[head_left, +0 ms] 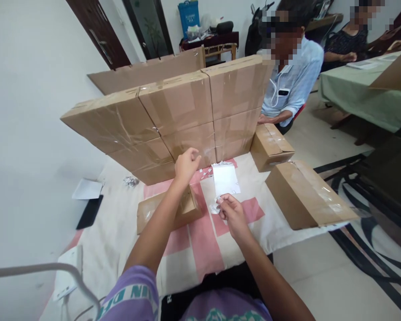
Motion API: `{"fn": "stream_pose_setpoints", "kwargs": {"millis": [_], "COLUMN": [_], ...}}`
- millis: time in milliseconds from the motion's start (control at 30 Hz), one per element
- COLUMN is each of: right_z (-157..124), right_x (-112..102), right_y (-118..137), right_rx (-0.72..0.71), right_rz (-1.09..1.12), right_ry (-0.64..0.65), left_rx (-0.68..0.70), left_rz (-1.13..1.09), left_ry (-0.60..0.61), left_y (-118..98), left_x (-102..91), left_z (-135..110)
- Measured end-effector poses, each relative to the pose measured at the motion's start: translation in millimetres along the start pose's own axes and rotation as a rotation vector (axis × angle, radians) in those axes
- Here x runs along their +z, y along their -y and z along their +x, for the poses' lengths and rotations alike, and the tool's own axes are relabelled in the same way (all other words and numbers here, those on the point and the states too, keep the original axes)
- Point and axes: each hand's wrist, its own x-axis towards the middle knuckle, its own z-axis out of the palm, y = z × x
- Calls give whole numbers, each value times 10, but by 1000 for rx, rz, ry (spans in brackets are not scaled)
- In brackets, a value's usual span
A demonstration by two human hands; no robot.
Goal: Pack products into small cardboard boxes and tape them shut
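My right hand (233, 213) is closed in a pinch on a torn piece of white paper (215, 208), low over the pink and white cloth (205, 249). Just beyond it lies a white sheet of paper (226, 179) with a ragged far edge. My left hand (186, 166) is raised in front of the wall of cardboard boxes (180, 107), its fingers bent together; whether anything is between them cannot be made out. Small white paper scraps (206, 172) lie on the cloth between that hand and the sheet. Under my left forearm sits an open cardboard box (187, 203).
Two taped cardboard boxes, a nearer one (307, 194) and a farther one (272, 145), stand at the right. A crumpled paper heap (131, 181), a dark tablet-like slab (89, 211) and a white power strip (68, 269) lie left. Another person in a light blue shirt (296, 80) sits behind the boxes.
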Motion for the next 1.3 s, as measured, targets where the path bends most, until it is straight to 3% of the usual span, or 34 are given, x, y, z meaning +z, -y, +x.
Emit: {"fn": "stream_pose_setpoints", "kwargs": {"millis": [100, 200, 233, 300, 400, 500, 633, 767, 900, 1067, 1167, 1300], "right_z": [6, 38, 48, 62, 77, 87, 63, -30, -171, -329, -371, -376], "right_x": [-7, -18, -18, -13, -9, -30, -35, 55, 145, 156, 123, 39], "right_y": [-52, -69, -68, -58, -33, 3, 97, 221, 287, 269, 241, 169], "right_rx": [-10, -28, -32, -44, -84, -138, -143, -6, 164, 240, 234, 216], "right_rz": [29, 42, 35, 3, -53, -33, 47, 203, 364, 463, 475, 386], "right_ry": [-19, -29, -24, -6, 3, -62, -94, 65, 236, 301, 296, 306], "left_rx": [110, 236, 231, 197, 153, 159, 183, 176, 127, 79, 124, 216], "left_rz": [-92, -283, -273, -210, -129, -66, 2, 21, 100, 135, 112, -90], "left_ry": [156, 523, 554, 507, 390, 328, 249, 139, 162, 137, 78, 55], "left_y": [-14, 12, 20, 27, 39, 79, 144, 153, 130, 30, -122, -284], "left_x": [-76, -132, -138, -138, -159, -241, -328, -271, -153, -21, -20, -165], "left_z": [-370, -938, -1117, -1395, -1581, -1572, -1380, -1022, -660, -351, -351, -741]}}
